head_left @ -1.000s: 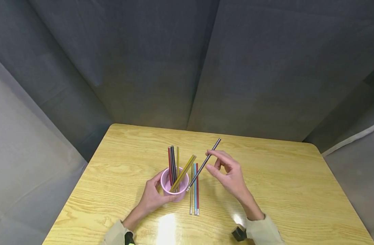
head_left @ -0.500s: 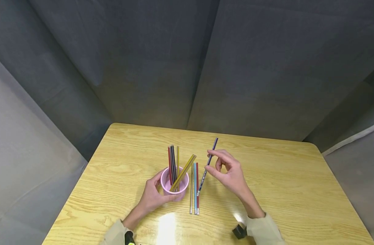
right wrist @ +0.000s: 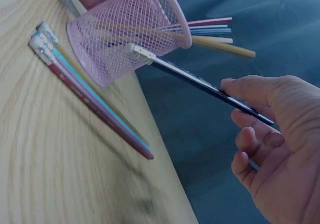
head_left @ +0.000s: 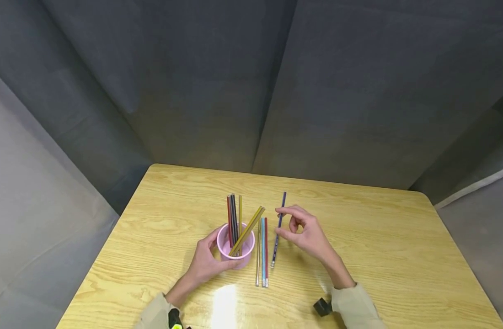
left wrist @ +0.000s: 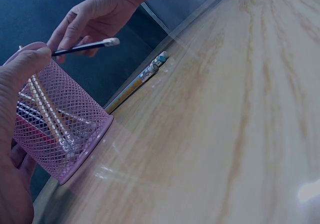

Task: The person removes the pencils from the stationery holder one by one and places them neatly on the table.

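Note:
My left hand [head_left: 207,260] grips a pink mesh pencil cup [left wrist: 75,102] round its side. Several pencils lean inside it, red, dark and yellow [head_left: 246,230] ones among them. My right hand [head_left: 302,230] pinches a dark blue pencil [right wrist: 192,83] between thumb and fingertips, its white eraser end pointing down toward me. That pencil is above the table in the right wrist view. Just right of the cup, a gold pencil [head_left: 258,260], a light blue pencil [head_left: 263,256] and a dark red pencil [head_left: 266,258] lie side by side, eraser ends toward me.
The wooden table [head_left: 379,246] has rounded far corners. Dark grey curtains [head_left: 202,91] hang behind it, with lighter cloth [head_left: 41,219] at the left. A small black block [head_left: 322,307] is by the right sleeve [head_left: 356,304].
The dark blue pencil has swung away from the cup to the right of the three lying pencils and come down, turning more upright in the head view. The left hand stays on the cup.

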`<state>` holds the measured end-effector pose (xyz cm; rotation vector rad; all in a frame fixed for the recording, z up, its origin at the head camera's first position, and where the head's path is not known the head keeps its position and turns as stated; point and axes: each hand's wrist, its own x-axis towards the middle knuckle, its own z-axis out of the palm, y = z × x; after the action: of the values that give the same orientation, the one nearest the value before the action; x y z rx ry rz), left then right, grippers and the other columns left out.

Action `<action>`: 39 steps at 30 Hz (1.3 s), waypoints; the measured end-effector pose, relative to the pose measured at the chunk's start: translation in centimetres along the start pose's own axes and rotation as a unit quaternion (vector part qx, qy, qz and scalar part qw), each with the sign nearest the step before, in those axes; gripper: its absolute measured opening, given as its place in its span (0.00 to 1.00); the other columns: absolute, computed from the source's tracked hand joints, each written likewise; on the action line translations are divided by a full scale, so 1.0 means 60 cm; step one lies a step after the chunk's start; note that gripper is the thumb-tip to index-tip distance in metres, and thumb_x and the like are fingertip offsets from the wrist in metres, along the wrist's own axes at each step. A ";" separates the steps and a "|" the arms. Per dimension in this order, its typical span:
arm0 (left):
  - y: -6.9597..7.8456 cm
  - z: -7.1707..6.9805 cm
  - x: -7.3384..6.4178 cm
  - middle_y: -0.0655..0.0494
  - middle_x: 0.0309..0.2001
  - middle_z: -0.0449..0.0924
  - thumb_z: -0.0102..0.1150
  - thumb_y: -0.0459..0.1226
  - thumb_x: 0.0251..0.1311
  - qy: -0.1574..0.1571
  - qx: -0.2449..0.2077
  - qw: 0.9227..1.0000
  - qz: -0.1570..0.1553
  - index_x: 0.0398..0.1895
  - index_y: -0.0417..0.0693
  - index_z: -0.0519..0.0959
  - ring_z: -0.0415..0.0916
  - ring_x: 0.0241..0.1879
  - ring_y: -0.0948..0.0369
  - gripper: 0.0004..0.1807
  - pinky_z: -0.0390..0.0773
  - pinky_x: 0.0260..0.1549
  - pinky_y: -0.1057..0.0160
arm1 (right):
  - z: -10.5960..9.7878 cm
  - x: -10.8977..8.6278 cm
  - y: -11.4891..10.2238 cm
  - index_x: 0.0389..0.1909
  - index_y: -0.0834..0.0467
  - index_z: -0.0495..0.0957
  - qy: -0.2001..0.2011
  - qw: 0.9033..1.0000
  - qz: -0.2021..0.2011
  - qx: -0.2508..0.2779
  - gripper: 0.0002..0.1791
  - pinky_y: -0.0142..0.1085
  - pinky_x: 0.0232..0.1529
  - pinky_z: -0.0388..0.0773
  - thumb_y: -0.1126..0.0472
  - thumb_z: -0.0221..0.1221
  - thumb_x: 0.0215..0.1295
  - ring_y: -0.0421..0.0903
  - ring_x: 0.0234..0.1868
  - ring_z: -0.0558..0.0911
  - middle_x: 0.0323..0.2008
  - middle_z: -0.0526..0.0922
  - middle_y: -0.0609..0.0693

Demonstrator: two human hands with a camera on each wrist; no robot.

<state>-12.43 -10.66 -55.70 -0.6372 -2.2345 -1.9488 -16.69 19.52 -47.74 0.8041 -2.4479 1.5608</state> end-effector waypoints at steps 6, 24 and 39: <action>0.000 -0.005 -0.003 0.46 0.67 0.79 0.85 0.31 0.39 0.006 -0.003 1.000 -0.003 0.73 0.42 0.72 0.76 0.65 0.44 0.51 0.75 0.68 0.48 | 0.003 -0.001 0.037 0.60 0.54 0.83 -0.032 0.998 0.040 -0.022 0.27 0.31 0.25 0.70 0.65 0.75 0.59 0.47 0.26 0.71 0.37 0.79 0.53; 0.001 -0.004 -0.005 0.46 0.67 0.79 0.85 0.32 0.41 0.003 -0.007 1.000 -0.004 0.73 0.41 0.71 0.77 0.64 0.44 0.51 0.76 0.67 0.47 | 0.023 -0.013 0.078 0.61 0.63 0.81 -0.130 0.988 0.087 -0.008 0.29 0.26 0.23 0.69 0.67 0.75 0.57 0.36 0.23 0.70 0.28 0.77 0.55; 0.000 -0.003 -0.005 0.47 0.66 0.80 0.84 0.28 0.41 0.002 -0.039 0.999 -0.006 0.72 0.42 0.72 0.75 0.66 0.46 0.49 0.73 0.70 0.53 | 0.029 -0.016 0.073 0.63 0.59 0.81 -0.172 0.978 0.107 -0.057 0.29 0.29 0.24 0.70 0.56 0.75 0.62 0.37 0.24 0.70 0.31 0.79 0.51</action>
<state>-12.22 -10.88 -55.78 -0.6285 -2.1742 -2.0501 -17.79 19.78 -52.40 0.8790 -2.9293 1.4286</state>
